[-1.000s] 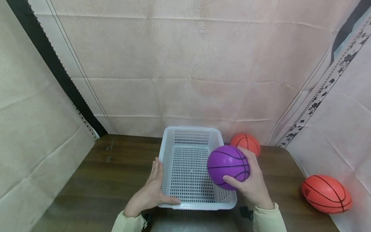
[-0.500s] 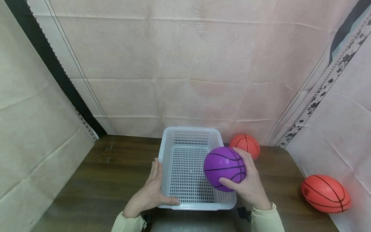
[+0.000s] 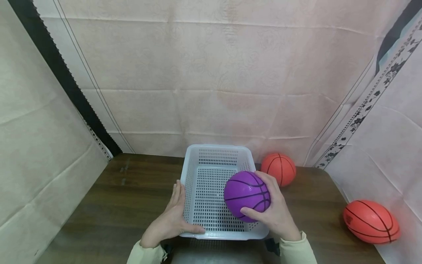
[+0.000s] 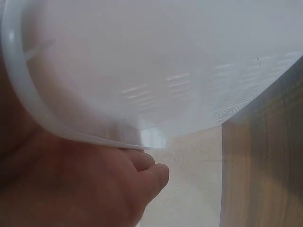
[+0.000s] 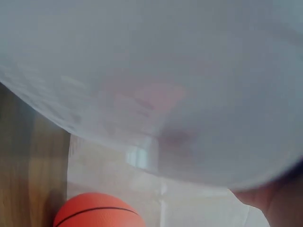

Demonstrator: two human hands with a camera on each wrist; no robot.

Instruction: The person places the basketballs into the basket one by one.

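Observation:
In the head view, my right hand [image 3: 277, 211] grips a purple toy basketball [image 3: 247, 197] from its right side, thumb in front and fingers behind. The ball overlaps the right half of a white perforated plastic basket [image 3: 217, 147]. At the basket's front left corner rests my left hand [image 3: 173, 216], its fingers extended along the outer side and the thumb along the front rim. The left wrist view has that hand [image 4: 90, 184] against the basket's outer wall [image 4: 165, 66]. In the right wrist view the wall hides the purple ball and most of the right hand.
An orange toy basketball [image 3: 278, 169] lies behind the basket's right side. Another orange ball [image 3: 371, 222] sits at the right edge of the wooden table [image 3: 132, 205]. Pale cloth sheets [image 3: 211, 80] enclose the table at the back and both sides.
My right hand has carried the purple ball left and slightly toward me, further over the basket. More of the rear orange ball shows. The left hand and basket have stayed put.

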